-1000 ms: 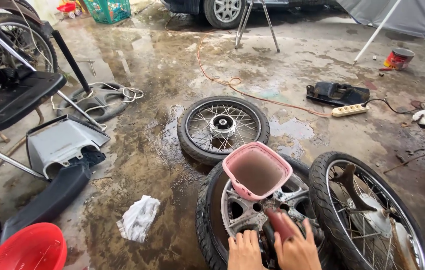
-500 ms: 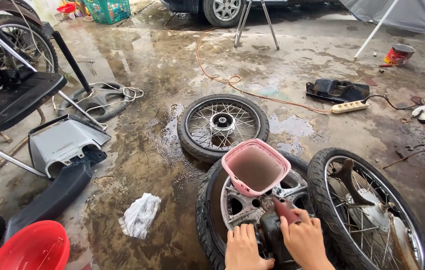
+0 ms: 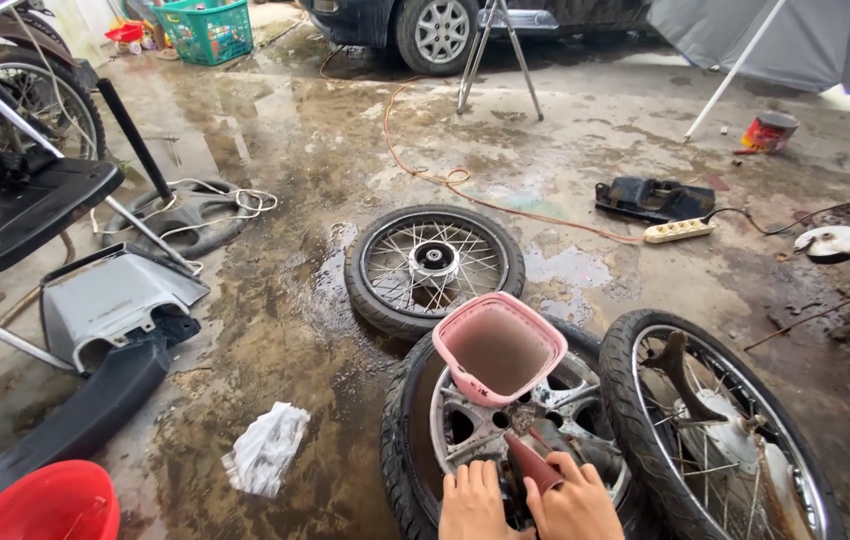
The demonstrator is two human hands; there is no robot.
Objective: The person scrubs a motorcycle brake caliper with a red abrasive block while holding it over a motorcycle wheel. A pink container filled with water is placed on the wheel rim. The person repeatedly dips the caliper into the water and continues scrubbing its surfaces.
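A motorcycle wheel with a silver cast rim and black tyre [image 3: 415, 440] lies flat on the wet concrete just in front of me. A pink square plastic container [image 3: 498, 347] stands tilted on its rim. My left hand [image 3: 472, 503] rests on the wheel's hub at the bottom edge of the view. My right hand [image 3: 577, 503] is closed around a dark red tool handle [image 3: 529, 464] that points into the hub. The hub itself is mostly hidden by my hands.
A spoked wheel [image 3: 433, 265] lies beyond, another spoked wheel [image 3: 720, 425] at the right. A white rag [image 3: 267, 448], red basin [image 3: 45, 503], grey and black body panels [image 3: 110, 300], a power strip [image 3: 679, 231], orange cable [image 3: 425, 160], a green crate [image 3: 207, 28] surround them.
Both hands have shifted slightly on the hub, the right one staying on the red-handled tool. The view has tipped a little, and the pink container keeps its place.
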